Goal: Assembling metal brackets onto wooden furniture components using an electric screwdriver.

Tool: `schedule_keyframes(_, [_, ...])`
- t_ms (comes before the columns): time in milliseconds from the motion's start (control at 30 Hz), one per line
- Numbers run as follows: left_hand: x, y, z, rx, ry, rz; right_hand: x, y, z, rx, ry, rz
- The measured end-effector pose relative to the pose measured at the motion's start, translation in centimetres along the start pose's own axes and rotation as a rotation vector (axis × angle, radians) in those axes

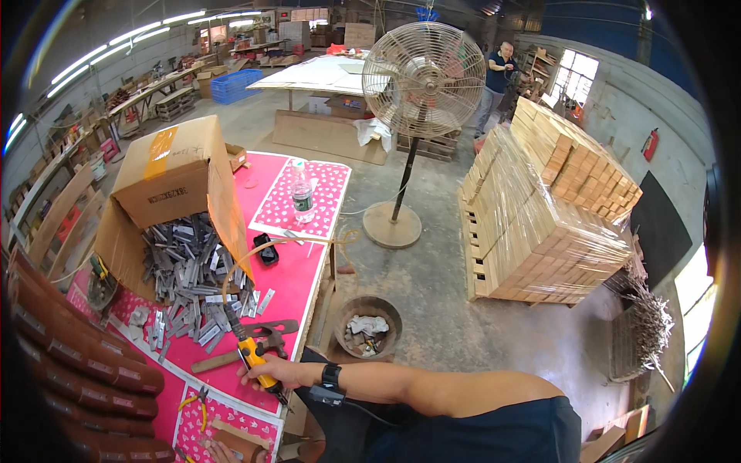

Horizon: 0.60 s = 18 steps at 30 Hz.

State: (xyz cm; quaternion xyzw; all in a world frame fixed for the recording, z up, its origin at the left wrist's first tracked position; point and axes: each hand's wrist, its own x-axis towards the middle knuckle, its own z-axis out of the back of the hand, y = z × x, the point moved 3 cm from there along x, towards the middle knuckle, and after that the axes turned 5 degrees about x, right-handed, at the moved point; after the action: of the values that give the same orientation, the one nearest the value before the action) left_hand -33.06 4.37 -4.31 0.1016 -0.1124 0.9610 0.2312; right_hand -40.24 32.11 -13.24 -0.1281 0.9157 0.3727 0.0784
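My right hand [272,372] is wrapped round a yellow and black air screwdriver [251,353], its hose rising from the far end and its bit angled down past the table edge. At the lower edge, my left hand [222,452] shows only in part, its fingers on a brown curved piece [238,441]. A thin wooden strip [241,434] lies against that piece. Close by are yellow-handled pliers [203,401]. Beyond the screwdriver lies a hammer [270,339], its wooden handle under the tool. Loose grey metal strips [185,262] spill from a tipped cardboard box [166,174].
Brown curved pieces [93,363] are stacked at left. On the pink-covered table [297,266] stand a plastic bottle [302,197] and a small black case [265,250]. A bucket [369,351], a pedestal fan [423,85] and wrapped wood [532,231] occupy the floor. A person [498,77] stands behind.
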Motion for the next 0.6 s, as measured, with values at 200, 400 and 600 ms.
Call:
schedule_keyframes(200, [-0.1,-0.9,-0.4,0.077,-0.015,0.024,-0.2,0.2,-0.2,-0.004,-0.003,0.004])
schedule_keyframes(400, [-1.0,-0.2,-1.2,0.100,-0.057,-0.008,-0.7,0.0,-0.1,0.002,-0.003,0.004])
schedule_keyframes(600, [-2.0,1.3,-2.1,-0.142,-0.051,0.081,0.3,-2.0,-0.2,-0.041,-0.006,0.019])
